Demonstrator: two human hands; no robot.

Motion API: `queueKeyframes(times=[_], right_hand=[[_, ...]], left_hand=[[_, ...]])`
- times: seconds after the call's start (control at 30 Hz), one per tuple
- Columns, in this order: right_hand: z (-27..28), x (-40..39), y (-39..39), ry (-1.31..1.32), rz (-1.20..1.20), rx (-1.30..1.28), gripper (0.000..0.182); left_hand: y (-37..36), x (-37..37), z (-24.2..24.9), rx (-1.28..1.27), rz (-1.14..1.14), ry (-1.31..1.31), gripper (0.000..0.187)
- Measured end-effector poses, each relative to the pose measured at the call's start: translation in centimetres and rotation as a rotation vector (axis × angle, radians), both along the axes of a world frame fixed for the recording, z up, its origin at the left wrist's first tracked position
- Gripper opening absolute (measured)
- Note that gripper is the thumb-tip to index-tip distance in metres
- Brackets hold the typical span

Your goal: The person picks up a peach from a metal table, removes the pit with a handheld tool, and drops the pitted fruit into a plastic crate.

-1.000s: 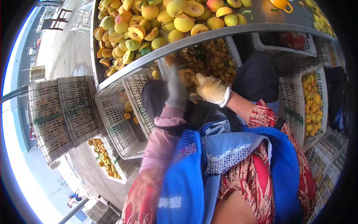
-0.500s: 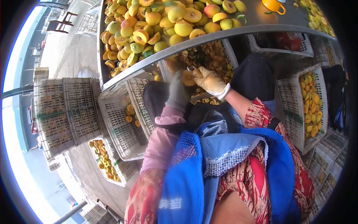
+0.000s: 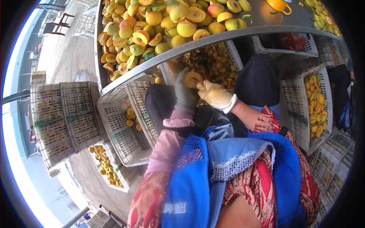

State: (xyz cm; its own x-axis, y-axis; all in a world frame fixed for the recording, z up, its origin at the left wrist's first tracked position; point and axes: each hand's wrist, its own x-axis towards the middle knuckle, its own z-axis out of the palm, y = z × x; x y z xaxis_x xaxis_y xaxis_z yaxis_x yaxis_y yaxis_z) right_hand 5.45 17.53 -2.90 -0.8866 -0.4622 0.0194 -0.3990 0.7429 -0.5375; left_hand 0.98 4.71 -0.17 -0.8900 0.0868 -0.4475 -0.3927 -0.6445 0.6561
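The left hand (image 3: pixel 185 93) in gray grips a cut peach half (image 3: pixel 191 79) over the crate (image 3: pixel 235 55) of scraps, while the right hand (image 3: pixel 217 95) pinches what looks like a small metal tool (image 3: pixel 195 82) at its middle, which seems to need a steady hold.

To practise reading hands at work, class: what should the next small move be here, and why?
Probably ease the metal tool round the middle of the fruit half: the left hand holds the fruit, and the right hand has the tool's tip at its cut face.
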Motion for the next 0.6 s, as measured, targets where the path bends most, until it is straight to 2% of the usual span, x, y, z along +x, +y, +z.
queueKeyframes(times=[0.07, 0.1, 0.2, 0.3, 0.4, 0.47, 0.6], right_hand=[[1.7, 0.0, 0.1, -0.010, 0.007, 0.076, 0.026], [1.3, 0.1, -0.4, -0.023, -0.096, 0.022, 0.021], [0.4, -0.2, -0.5, 0.029, -0.061, 0.004, 0.020], [0.3, -0.6, -0.7, -0.006, -0.059, 0.072, 0.021], [0.4, -0.8, -0.7, -0.029, -0.059, 0.031, 0.024], [0.6, -0.8, -0.9, -0.111, -0.122, -0.061, 0.026], [0.3, -0.9, -1.4, -0.081, -0.156, -0.148, 0.017]], left_hand=[[-0.3, 0.1, -0.3, 0.001, 0.015, 0.086, 0.029], [-0.3, 0.1, -0.5, 0.002, 0.020, 0.125, 0.031], [0.6, -0.1, -0.3, -0.114, 0.123, 0.052, 0.031], [0.6, -0.2, -0.7, -0.209, 0.132, 0.100, 0.030], [0.6, -0.3, -1.4, -0.374, 0.133, 0.191, 0.030], [0.4, -0.5, -2.4, -0.346, 0.143, 0.213, 0.029], [0.0, -0.7, -2.1, -0.218, 0.105, 0.224, 0.030]])
